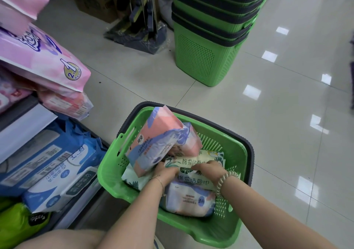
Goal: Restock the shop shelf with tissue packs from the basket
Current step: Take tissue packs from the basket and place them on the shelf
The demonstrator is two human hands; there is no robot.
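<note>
From the head camera, looking down: a green perforated plastic basket with a dark grey rim (243, 164) sits on the pale glossy tiled floor (268, 95), just beside the low shop shelf (28, 122) at the left, which already carries blue-and-white soft packs (57, 174) below and pink packs (38, 55) above. Both hands are down in the basket on the same thing, a cream soft-plastic tissue pack with green leaf print and large characters (193, 164). The left hand (167, 172) has its fingers curled over the pack's near-left edge, and the right hand (209, 170), with a beaded bracelet on its wrist, is closed over its right part; the grip looks taken but the pack is not clearly lifted. A pink-and-lilac cotton towel pack (153, 143) leans tilted against the basket's left wall and partly over the cream pack's far-left end, and a second pack of that kind (188, 201) lies flat nearer the body, partly under the wrists. To do this step well, I would draw the cream pack up and toward the body rather than straight left, so the leaning pink pack slides off without tipping out. Squeeze lightly, since such packs dent. The lower shelf looks crowded, so pick the gap before swinging over, and enter long edge first.
</note>
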